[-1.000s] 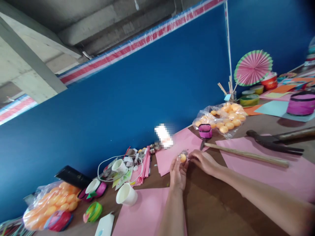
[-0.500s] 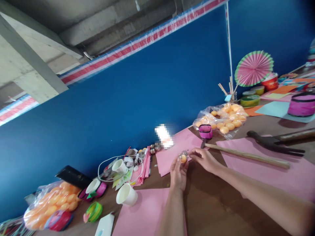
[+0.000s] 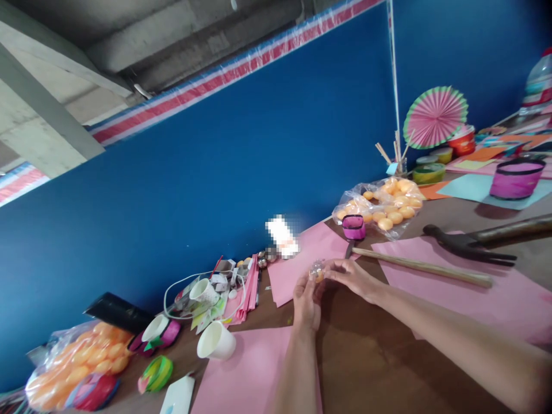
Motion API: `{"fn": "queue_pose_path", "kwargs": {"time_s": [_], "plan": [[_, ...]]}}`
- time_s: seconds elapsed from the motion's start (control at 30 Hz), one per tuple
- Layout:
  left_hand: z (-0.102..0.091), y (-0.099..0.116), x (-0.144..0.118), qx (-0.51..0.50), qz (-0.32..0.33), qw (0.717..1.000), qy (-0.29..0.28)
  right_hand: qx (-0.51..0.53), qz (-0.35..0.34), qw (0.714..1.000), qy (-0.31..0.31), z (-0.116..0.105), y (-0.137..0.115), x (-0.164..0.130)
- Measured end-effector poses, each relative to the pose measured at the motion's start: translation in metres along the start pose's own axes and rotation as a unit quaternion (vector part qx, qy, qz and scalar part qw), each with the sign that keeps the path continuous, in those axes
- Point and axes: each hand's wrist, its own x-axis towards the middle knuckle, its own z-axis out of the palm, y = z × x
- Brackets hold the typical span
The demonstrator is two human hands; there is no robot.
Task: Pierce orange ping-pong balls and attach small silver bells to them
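Above the brown tabletop (image 3: 379, 368), just off the near edge of a pink paper sheet (image 3: 302, 259), sits a small orange ball (image 3: 318, 275) pinched between two hands. Left hand (image 3: 307, 299) raised from below, fingers closed up around the underside of the ball; right hand (image 3: 351, 275) reaching in from the side, fingertips (image 3: 328, 269) drawn together at something clear and crinkly on top of the ball (film or tape, too small and blurred to say which).

Probably very light and hollow, to judge by its likeness to the orange balls in the clear bag (image 3: 382, 208) farther back; likely smooth and a little slippery, stiff enough to keep its shape but apt to dent under a hard squeeze. Best held as now: cradled from beneath with several fingertips spread around the lower half, leaving the top free. Crinkly piece likely flimsy, better taken by its edge.

No long axis to speak of, being round; only the wrapped patch gives a direction, facing up and slightly away from the camera, toward the blue wall (image 3: 241, 161).

Beside the right hand, well clear of it: a long wooden stick (image 3: 422, 268) lying across another pink sheet, a small pink-and-black case (image 3: 353, 226), and a hammer (image 3: 470, 244) beyond. Off to the left: a white paper cup (image 3: 215, 341) on its side, and a second bag of orange balls (image 3: 71, 368) at the table's far left.
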Motion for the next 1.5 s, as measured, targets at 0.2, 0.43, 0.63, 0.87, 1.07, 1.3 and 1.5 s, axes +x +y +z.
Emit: {"fn": "queue_pose_path", "kwargs": {"time_s": [0.2, 0.43, 0.63, 0.87, 1.07, 1.3, 1.5], "plan": [[0.0025, 0.0004, -0.0013, 0.005, 0.011, 1.000, -0.017, -0.001, 0.007, 1.000, -0.006, 0.0000, 0.0012, -0.0004], [0.0036, 0.0012, -0.0018, -0.010, 0.012, 0.999, -0.035, -0.004, 0.017, 1.000, 0.005, 0.0007, 0.0010, -0.0009], [0.0047, 0.0014, -0.0026, -0.014, 0.016, 0.999, -0.041, 0.011, 0.029, 0.999, -0.011, 0.0001, 0.0024, -0.0010], [0.0063, 0.0027, -0.0028, -0.013, 0.015, 0.999, -0.036, 0.041, 0.031, 0.998, -0.026, 0.0003, 0.0020, -0.0015], [0.0072, 0.0036, -0.0038, 0.002, 0.013, 0.999, -0.034, 0.027, 0.035, 0.999, -0.014, 0.0002, 0.0005, -0.0018], [0.0059, 0.0031, -0.0036, -0.005, 0.016, 0.999, -0.045, 0.021, 0.040, 0.999, -0.016, 0.0000, 0.0029, -0.0013], [0.0057, 0.0024, -0.0024, -0.004, 0.024, 0.998, -0.066, 0.006, 0.052, 0.999, -0.015, -0.0018, 0.0024, -0.0014]]}}
